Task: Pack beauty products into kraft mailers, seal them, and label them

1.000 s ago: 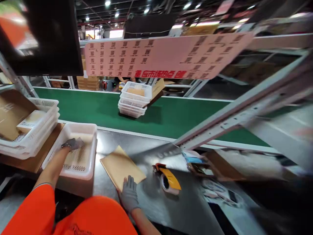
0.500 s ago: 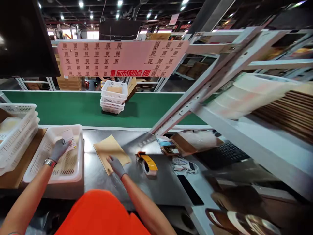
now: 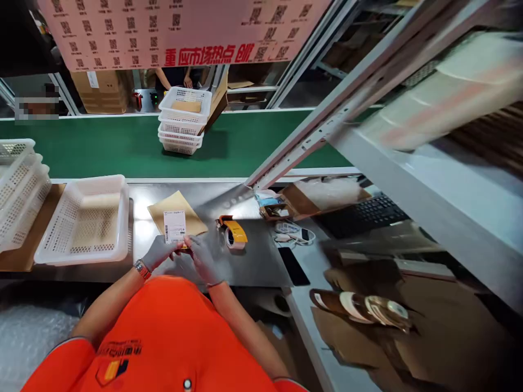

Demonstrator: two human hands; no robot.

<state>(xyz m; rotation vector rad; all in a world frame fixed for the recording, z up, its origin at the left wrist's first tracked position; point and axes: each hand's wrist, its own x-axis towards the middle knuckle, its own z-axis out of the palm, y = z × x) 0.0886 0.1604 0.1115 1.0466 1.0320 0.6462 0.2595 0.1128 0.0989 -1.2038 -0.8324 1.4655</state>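
My left hand, gloved in grey with a watch at the wrist, is closed on the lower left edge of a white printed shipping label. Fingers of my right hand, gloved too, pinch the label's lower right corner. A small yellowish bit shows between the fingertips, too little to make out. Behind the label, a tan paper envelope lies on the metal table. To the right of the envelope rests an orange tape dispenser with a roll of tape.
A white plastic basket stands on the left, beside stacked baskets. More baskets sit on the green conveyor. At right are a slanted metal post, a phone and a keyboard. Another person's hands show beyond the conveyor.
My left hand has brought the label out of the basket to in front of the envelope. My right hand has left the envelope and joined it at the label. The view has tilted down.
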